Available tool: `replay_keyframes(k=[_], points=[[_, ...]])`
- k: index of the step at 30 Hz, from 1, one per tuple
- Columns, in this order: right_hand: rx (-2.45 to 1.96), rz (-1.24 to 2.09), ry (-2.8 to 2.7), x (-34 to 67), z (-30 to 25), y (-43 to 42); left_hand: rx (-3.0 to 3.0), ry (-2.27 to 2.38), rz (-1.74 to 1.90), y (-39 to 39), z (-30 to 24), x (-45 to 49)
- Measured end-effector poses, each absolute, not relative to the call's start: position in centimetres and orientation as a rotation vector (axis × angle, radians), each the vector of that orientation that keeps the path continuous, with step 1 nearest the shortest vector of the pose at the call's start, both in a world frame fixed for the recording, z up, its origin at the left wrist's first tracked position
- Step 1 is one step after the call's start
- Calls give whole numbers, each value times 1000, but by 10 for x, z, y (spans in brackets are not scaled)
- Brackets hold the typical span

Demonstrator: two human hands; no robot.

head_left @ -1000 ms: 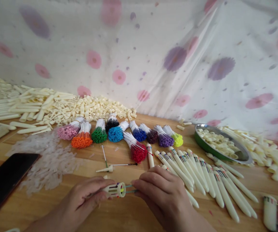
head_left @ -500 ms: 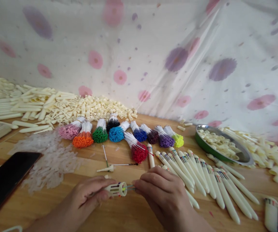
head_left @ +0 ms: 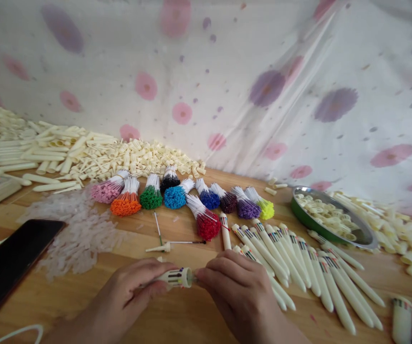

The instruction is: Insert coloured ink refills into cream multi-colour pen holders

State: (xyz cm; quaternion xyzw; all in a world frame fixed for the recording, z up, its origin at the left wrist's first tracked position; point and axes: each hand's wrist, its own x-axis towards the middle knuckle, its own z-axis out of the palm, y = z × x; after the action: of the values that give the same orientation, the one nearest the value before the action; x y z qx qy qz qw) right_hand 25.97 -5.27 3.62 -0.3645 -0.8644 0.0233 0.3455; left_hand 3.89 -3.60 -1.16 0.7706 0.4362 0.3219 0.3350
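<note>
My left hand [head_left: 127, 298] is closed round a cream multicolour pen top [head_left: 175, 277] with coloured sliders, low in the middle of the view. My right hand [head_left: 242, 291] is closed against its open end, pinching the refills that go into it; they are hidden by my fingers. Bundles of coloured refills [head_left: 177, 198] lie fanned on the wooden table [head_left: 177, 320] just beyond my hands. A row of finished cream pens [head_left: 299, 265] lies to the right of my right hand.
A black phone [head_left: 10, 265] lies at the left beside a heap of clear small parts [head_left: 80, 231]. Cream barrels and clips [head_left: 84, 157] are piled at the back left. A green metal-lined bowl [head_left: 330, 217] of clips sits at the right. A flowered sheet [head_left: 227, 81] hangs behind.
My right hand has closed up to the pen top, and the refill ends that showed between my hands are now hidden. The view has shifted slightly.
</note>
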Motion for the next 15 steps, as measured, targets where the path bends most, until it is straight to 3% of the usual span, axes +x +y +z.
replay_keyframes(k=[15], points=[[-860, -79, -2385, 272, 34, -51, 1628, 1254, 891, -39, -15, 42]])
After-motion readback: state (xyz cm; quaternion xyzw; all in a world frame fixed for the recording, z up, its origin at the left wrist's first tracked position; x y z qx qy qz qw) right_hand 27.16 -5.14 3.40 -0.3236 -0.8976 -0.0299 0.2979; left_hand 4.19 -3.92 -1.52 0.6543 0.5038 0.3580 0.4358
